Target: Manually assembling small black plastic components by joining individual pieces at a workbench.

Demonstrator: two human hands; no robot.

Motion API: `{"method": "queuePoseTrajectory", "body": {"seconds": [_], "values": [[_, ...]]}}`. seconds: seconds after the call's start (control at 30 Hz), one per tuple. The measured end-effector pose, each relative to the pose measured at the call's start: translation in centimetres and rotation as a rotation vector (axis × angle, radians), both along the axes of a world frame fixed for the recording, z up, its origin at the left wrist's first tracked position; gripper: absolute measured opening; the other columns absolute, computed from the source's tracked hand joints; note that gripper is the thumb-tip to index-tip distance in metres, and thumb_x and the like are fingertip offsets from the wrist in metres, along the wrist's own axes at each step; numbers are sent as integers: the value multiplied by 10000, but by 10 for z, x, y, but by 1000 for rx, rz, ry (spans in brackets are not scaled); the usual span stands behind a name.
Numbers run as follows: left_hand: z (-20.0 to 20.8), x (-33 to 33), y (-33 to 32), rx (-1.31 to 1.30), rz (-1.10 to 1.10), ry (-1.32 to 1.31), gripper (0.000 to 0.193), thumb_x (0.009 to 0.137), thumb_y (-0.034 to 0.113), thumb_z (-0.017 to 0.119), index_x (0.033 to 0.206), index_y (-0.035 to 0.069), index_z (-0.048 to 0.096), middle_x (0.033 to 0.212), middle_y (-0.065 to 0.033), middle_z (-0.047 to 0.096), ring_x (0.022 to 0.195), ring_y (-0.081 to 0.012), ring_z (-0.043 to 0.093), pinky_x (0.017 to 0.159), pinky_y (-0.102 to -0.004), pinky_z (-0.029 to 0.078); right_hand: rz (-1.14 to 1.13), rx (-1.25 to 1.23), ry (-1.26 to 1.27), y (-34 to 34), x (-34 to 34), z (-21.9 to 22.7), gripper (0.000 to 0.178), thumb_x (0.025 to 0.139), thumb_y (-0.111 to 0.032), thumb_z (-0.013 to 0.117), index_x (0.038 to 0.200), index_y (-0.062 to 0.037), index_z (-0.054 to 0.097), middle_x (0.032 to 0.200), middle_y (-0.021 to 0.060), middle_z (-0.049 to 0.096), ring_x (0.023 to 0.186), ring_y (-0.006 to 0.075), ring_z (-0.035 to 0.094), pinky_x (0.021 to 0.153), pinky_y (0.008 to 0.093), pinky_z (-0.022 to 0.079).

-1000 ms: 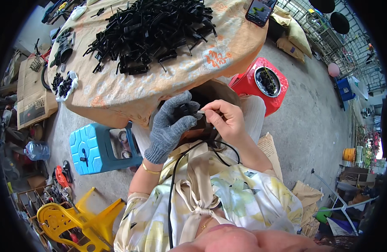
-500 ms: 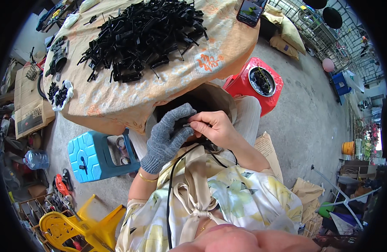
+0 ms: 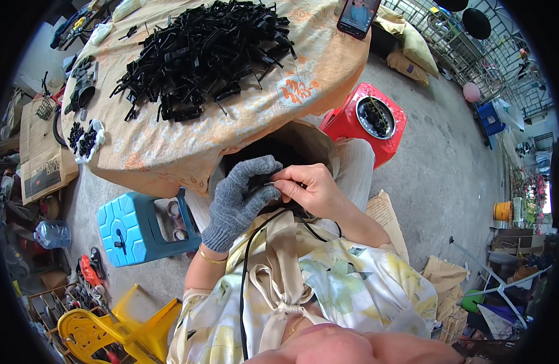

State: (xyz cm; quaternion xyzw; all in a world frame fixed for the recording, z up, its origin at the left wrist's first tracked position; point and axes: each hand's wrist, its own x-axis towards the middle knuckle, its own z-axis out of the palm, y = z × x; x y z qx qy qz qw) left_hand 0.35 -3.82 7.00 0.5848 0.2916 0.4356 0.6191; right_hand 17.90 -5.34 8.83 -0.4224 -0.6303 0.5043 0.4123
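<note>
Tablecloth edge [image 3: 188, 167] just beside gloved left hand [image 3: 235, 197]

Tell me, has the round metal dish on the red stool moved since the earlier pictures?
No: judged against the red stool beneath it, the round metal dish has shifted neither way.

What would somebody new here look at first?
Probably the big heap of black pieces on the patterned tablecloth. Next, the gray-gloved left hand and the bare right hand, close together below its near edge. The bright blue stool on the left and the red stool on the right stand out too.
</note>
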Motion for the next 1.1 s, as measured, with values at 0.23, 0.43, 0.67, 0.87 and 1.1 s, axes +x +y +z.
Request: {"method": "queuePoseTrajectory", "body": {"seconds": [0.23, 0.43, 0.67, 0.87, 1.1], "values": [[-1, 1, 3, -19, 28, -24, 441, 801, -14, 602, 1212, 9, 444, 1125, -110, 553, 1014, -162, 545, 864, -274, 458, -56, 47, 27, 3, -3, -4, 107, 853, -44, 562, 887, 33, 629, 672, 33, 614, 559, 65, 552, 522, 202, 451], [-5, 2, 5, -42, 29, -70, 426, 798, -16, 605, 1195, 2, 454, 1113, -114, 563, 1009, -154, 549, 870, -276, 455, -34, -33, 42, 4, -2, -5, 149, 864, -84, 558, 906, 41, 627, 695, 48, 629, 585, 59, 572, 538, 203, 480], [-12, 0, 4, 291, 193, 189, 285, 747, -27, 651, 1017, 19, 574, 1006, -88, 617, 896, -155, 601, 783, -268, 491, -51, -200, 112, 5, -9, -21, 120, 861, -40, 532, 874, 34, 626, 623, 11, 567, 556, 56, 509, 514, 205, 409], [-19, 3, -2, 292, 195, 423, 321, 727, -15, 666, 1030, 43, 580, 976, -94, 624, 857, -195, 621, 744, -274, 498, -19, -301, 112, 5, 1, -39, 138, 874, -85, 537, 878, 19, 627, 650, -10, 562, 565, 36, 467, 509, 197, 396], [-4, 16, -7, 402, 251, 629, 642, 709, -3, 652, 1294, 105, 410, 1106, -122, 585, 908, -276, 613, 759, -322, 495, -174, 228, -158, 4, 1, -16, 321, 658, -97, 762, 922, -8, 602, 756, 21, 520, 551, 53, 447, 492, 204, 370]]}}
